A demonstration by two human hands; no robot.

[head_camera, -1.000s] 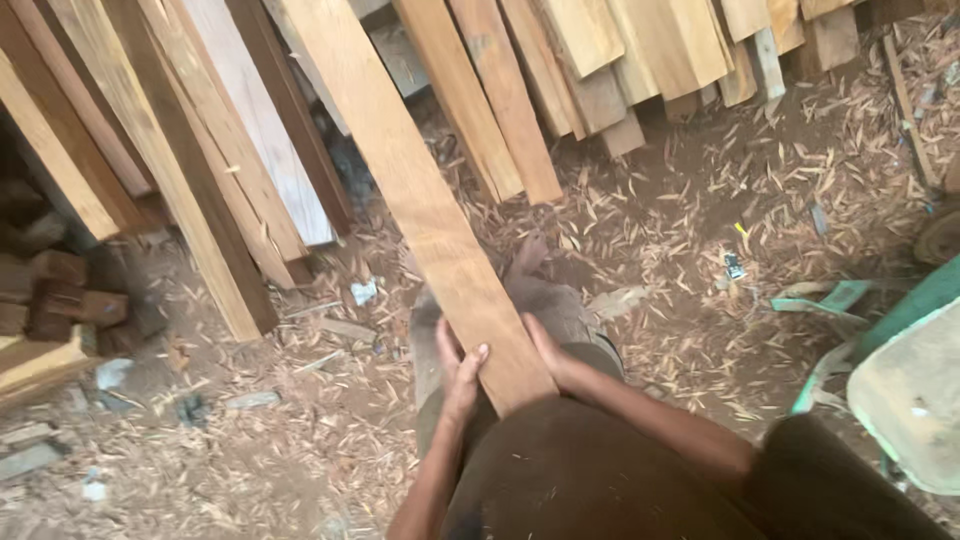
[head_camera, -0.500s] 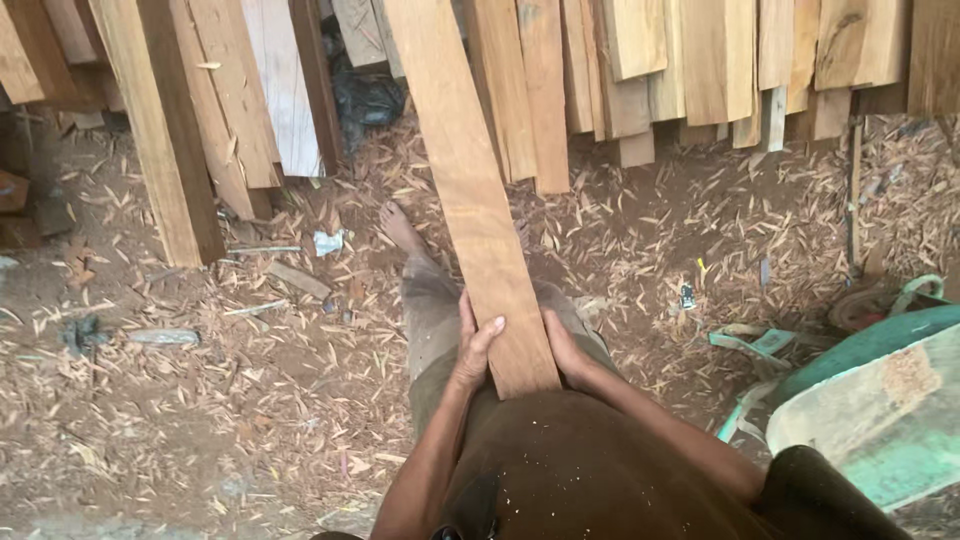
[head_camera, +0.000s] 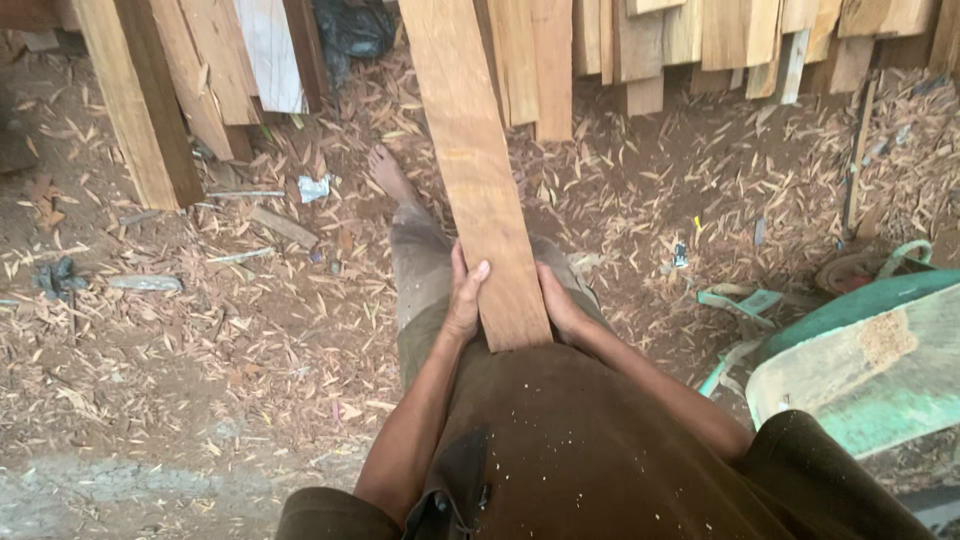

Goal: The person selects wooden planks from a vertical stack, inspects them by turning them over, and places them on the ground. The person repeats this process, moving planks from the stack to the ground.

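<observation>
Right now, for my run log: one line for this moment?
left hand: grips plank edge | right hand: grips opposite edge | plank: near end at waist | ground: wood shavings

Leaning planks line the top, wood shavings cover the ground, a green wheelbarrow stands right.

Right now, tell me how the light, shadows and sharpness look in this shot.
Head view: soft, even daylight, no glare and no hard shadows; the long pale wooden plank, both hands' grip on its near end (left hand, right hand) and the shavings-strewn dirt floor read sharp; the green wheelbarrow is cropped at the right edge.
</observation>
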